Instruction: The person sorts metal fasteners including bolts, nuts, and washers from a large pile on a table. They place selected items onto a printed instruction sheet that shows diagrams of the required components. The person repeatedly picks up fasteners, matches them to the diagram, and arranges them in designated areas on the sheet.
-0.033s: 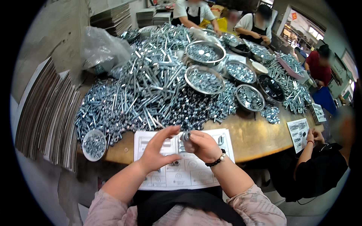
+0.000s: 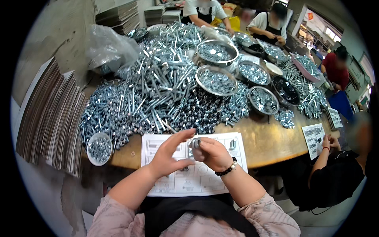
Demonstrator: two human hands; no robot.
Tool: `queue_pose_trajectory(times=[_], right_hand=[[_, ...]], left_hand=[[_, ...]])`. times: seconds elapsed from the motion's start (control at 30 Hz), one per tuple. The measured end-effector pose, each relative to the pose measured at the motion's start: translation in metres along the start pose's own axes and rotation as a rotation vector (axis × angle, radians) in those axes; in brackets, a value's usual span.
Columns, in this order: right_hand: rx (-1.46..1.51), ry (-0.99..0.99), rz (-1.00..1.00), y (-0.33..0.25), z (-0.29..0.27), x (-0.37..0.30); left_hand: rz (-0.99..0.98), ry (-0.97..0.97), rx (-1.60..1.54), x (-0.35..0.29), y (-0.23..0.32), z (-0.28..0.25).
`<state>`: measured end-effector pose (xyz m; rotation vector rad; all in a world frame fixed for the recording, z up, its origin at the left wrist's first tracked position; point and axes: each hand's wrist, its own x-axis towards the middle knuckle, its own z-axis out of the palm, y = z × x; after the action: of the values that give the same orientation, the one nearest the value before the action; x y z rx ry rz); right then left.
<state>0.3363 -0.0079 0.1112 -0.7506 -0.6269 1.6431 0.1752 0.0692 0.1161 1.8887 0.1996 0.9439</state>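
Observation:
Over a stack of printed sheets (image 2: 169,189), both my hands are held close together. My right hand (image 2: 215,153) pinches some small round grey metal pieces (image 2: 194,143), stacked like washers; their exact kind is too blurred to tell. With thumb and fingers spread apart, my left hand (image 2: 167,160) is open just to the left of them and holds nothing. The sheets carry part drawings, and a few small metal pieces (image 2: 184,168) lie on them, partly hidden by my left hand. Just beyond the sheets spreads a large heap of bolts (image 2: 158,87) and dark nuts (image 2: 201,112).
A white bowl of small hardware (image 2: 99,149) stands left. Metal bowls (image 2: 216,80) of parts sit right of the heap. Cardboard sheets (image 2: 47,122) lean at far left. At right a person holds a printed sheet (image 2: 314,140); other people work across the table (image 2: 268,152).
The view has shifted slightly. My left hand sits a little closer to my right hand, which keeps its pinch on the metal pieces.

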Motion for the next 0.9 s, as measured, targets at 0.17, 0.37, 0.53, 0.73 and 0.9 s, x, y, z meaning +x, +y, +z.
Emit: queue_pose_trajectory(times=[0.17,0.37,0.53,0.73,0.9], right_hand=[[0.103,-0.042,0.084,0.020,0.003,-0.022],[-0.304,0.074,-0.048,0.017,0.004,-0.040],[-0.510,0.146,-0.115,0.015,0.008,-0.049],[-0.503,0.111,-0.107,0.013,0.007,-0.058],[-0.736,0.271,-0.181,-0.005,-0.015,-0.071]], left_hand=[[0.024,-0.147,0.143,-0.005,0.001,0.005],[0.173,-0.135,0.520,-0.007,0.016,0.007],[0.152,-0.105,0.570,-0.011,0.027,0.018],[0.178,-0.170,0.536,-0.010,0.024,0.022],[0.058,-0.137,0.358,-0.011,0.023,0.026]])
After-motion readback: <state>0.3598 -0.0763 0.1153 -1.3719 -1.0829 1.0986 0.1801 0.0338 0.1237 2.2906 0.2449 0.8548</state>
